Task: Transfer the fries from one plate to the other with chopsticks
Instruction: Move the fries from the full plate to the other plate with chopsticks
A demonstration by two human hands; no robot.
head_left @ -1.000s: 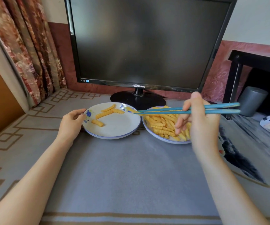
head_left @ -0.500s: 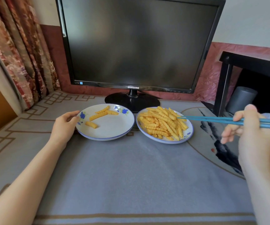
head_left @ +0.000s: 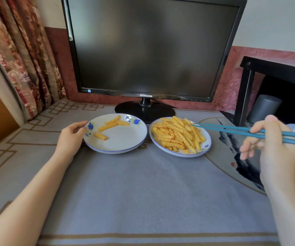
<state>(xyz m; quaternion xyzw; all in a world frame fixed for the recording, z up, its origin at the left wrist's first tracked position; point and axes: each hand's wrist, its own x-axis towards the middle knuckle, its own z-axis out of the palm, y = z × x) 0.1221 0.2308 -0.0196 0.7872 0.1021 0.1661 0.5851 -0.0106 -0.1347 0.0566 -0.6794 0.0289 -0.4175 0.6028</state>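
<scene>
Two white plates with blue flowers sit side by side in front of the monitor. The left plate [head_left: 123, 144] holds several crinkle fries [head_left: 110, 124]. The right plate [head_left: 207, 148] carries a heap of crinkle fries [head_left: 177, 135]. My left hand [head_left: 71, 137] holds the left plate's left rim, thumb on the edge. My right hand [head_left: 271, 148] grips a pair of blue chopsticks [head_left: 232, 131] to the right of the plates. Their tips lie over the far right part of the fry heap and hold no fry.
A black monitor [head_left: 148, 48] on a round foot [head_left: 145, 110] stands just behind the plates. A black stand [head_left: 246, 96] with a grey cylinder [head_left: 263, 108] under it is at the right. Curtains [head_left: 19, 55] hang at the left. A grey patterned cloth [head_left: 143, 192] covers the table.
My right hand swung the chopsticks from over the left plate to the right; their tips now lie over the full plate. My left hand has stayed on the left plate's rim.
</scene>
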